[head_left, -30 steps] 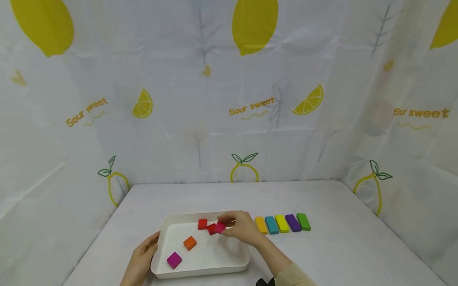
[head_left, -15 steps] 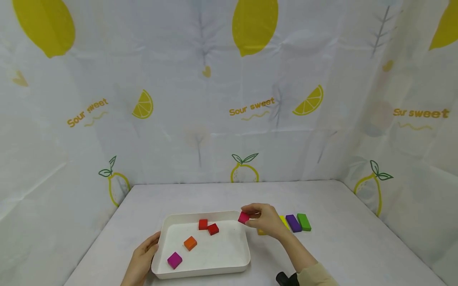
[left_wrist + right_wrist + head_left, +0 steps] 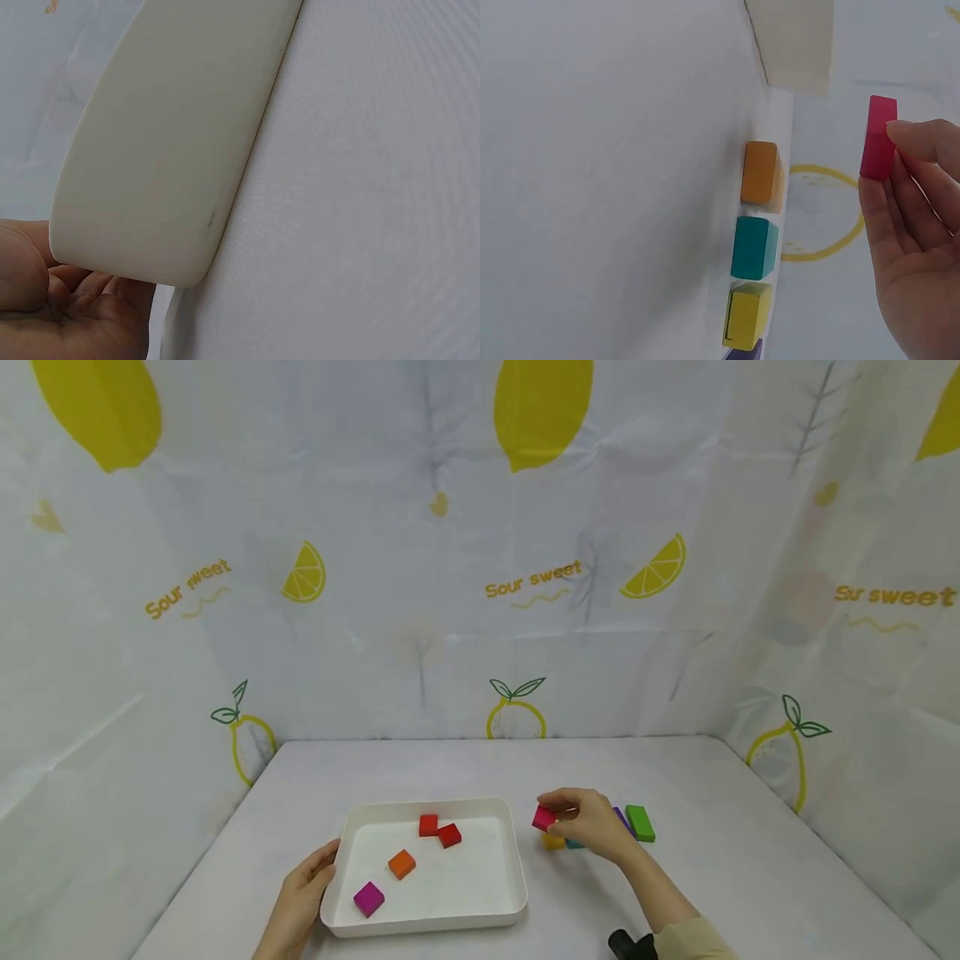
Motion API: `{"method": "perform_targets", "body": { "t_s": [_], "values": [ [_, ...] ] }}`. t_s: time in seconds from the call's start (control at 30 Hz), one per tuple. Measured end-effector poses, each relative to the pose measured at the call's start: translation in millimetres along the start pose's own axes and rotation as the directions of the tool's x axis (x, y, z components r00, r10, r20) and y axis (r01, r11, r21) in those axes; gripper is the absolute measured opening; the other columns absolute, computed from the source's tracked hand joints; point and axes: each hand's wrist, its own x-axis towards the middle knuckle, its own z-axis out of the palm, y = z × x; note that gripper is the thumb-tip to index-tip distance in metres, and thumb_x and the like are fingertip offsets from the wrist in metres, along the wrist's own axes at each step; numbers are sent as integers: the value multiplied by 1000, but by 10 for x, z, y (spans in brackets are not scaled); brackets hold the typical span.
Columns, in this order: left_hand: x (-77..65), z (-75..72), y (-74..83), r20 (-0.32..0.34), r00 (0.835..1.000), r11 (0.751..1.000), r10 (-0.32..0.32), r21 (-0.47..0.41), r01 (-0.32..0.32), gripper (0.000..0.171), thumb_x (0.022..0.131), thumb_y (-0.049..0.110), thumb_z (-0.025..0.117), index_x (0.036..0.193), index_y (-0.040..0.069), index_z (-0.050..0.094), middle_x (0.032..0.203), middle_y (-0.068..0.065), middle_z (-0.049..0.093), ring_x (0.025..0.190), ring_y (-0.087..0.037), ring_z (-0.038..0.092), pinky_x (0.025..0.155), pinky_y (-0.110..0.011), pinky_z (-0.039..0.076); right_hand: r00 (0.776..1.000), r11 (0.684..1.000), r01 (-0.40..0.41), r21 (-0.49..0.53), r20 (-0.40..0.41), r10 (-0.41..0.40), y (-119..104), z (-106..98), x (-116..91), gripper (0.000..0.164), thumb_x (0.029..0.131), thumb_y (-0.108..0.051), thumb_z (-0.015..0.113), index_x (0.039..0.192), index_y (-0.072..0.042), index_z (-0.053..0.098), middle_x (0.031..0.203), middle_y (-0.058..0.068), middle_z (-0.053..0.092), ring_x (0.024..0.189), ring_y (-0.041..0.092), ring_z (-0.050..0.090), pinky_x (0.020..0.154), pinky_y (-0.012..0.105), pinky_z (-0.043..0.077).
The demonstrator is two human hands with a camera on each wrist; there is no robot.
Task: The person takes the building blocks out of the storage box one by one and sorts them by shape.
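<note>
My right hand (image 3: 592,822) pinches a small pinkish-red block (image 3: 543,818) between thumb and fingertips, just right of the white tray (image 3: 427,927). In the right wrist view this block (image 3: 880,139) appears narrow and oblong, held above the table. My left hand (image 3: 300,893) grips the tray's left side; the left wrist view shows its fingers (image 3: 112,300) curled at the tray's corner, partly hidden behind the wall. Inside the tray lie a red block (image 3: 428,825), a second red block (image 3: 450,836), an orange block (image 3: 402,864) and a magenta block (image 3: 369,899).
Right of the tray stands a row of blocks, partly covered by my right hand: orange-yellow (image 3: 760,172), teal (image 3: 754,247), yellow (image 3: 745,319), purple (image 3: 624,822) and green (image 3: 641,823). A lemon-print cloth (image 3: 375,643) hangs behind the white table (image 3: 750,877).
My right hand has lifted the pinkish-red block out of the tray and carried it right, over the tray's rim, to the left end of the block row. My left hand stays at the tray.
</note>
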Motion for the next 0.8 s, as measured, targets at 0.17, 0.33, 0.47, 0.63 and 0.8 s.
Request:
{"method": "perform_targets", "body": {
  "t_s": [0.17,0.33,0.47,0.63,0.8],
  "values": [
    [7,0,-3,-8,1000,1000,0,4,0,48,105,7,34,152,-5,29,156,-31,33,146,-42,32,118,-47,35,997,1000,15,1,80,-15,88,-60,-57,39,78,-5,76,117,0,69,113,13,72,98,20,68,77,18,59],
    [9,-3,-7,-20,1000,1000,4,11,-4,48,105,6,35,151,-5,31,155,-31,35,146,-41,34,116,-37,43,985,999,16,-39,170,-9,141,-82,-111,37,77,-6,78,113,-4,71,112,9,72,102,18,64,82,23,60],
    [7,-7,-6,-27,1000,1000,4,25,-3,47,105,6,35,151,-5,32,154,-31,36,145,-41,36,112,-32,47,971,997,37,-63,237,-21,166,-79,-139,36,77,-8,79,113,-6,72,112,7,73,99,12,63,81,20,58],
    [9,-3,-4,-9,1000,1000,0,18,0,48,105,6,35,151,-6,30,156,-31,33,147,-43,32,117,-44,39,954,998,22,-55,301,-4,176,-50,-170,35,77,-7,78,112,-9,73,113,4,73,99,10,64,81,17,56],
    [15,3,-2,1,1000,1000,-5,18,5,49,105,7,35,152,-6,29,156,-31,31,147,-44,30,119,-48,35,941,1000,-11,-14,338,16,190,-11,-195,36,76,-3,77,111,-9,72,114,6,73,102,17,66,84,26,60]
  ]
}}
